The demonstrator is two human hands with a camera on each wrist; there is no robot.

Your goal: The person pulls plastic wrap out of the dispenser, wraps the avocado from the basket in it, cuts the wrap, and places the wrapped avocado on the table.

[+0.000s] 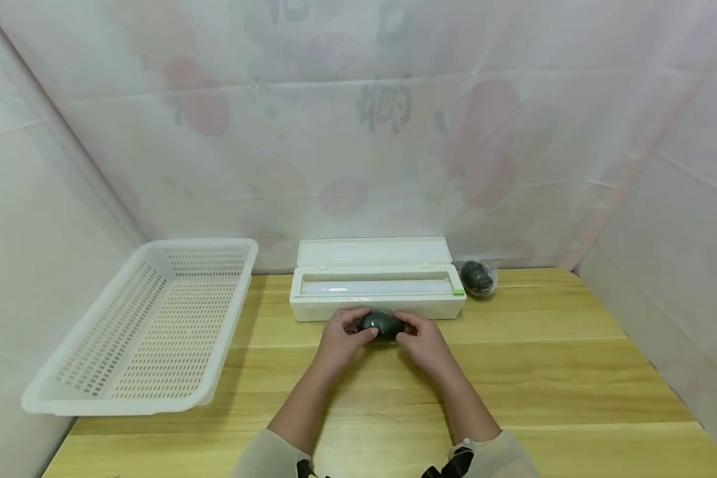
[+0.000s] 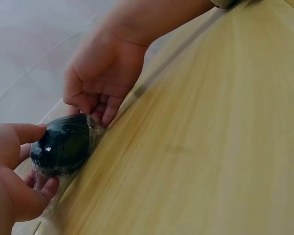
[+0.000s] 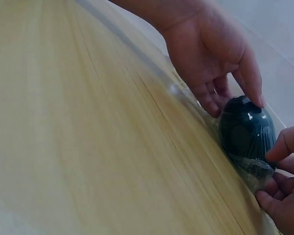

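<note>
A dark green, avocado-like oval fruit (image 1: 382, 325) (image 2: 63, 145) (image 3: 247, 129), wrapped in glossy cling film, lies between both hands close over the wooden table. My left hand (image 1: 342, 338) (image 2: 12, 171) grips its left end, thumb low on the near side and a fingertip on top. At the right end, my right hand (image 1: 423, 338) (image 3: 286, 181) pinches the gathered film with thumb and fingers. Just behind stands a white cling film dispenser (image 1: 376, 308) with its lid raised and a roll (image 1: 376, 287) inside. Partly, the fruit's underside is hidden.
A white perforated plastic basket (image 1: 206, 398) stands on the left of the table (image 1: 573, 385). Beside the dispenser's right end sits a second film-wrapped dark oval (image 1: 478, 278). A green slider (image 1: 457, 291) shows on the dispenser's right corner. Pale printed curtains (image 1: 334, 159) close off the back and sides.
</note>
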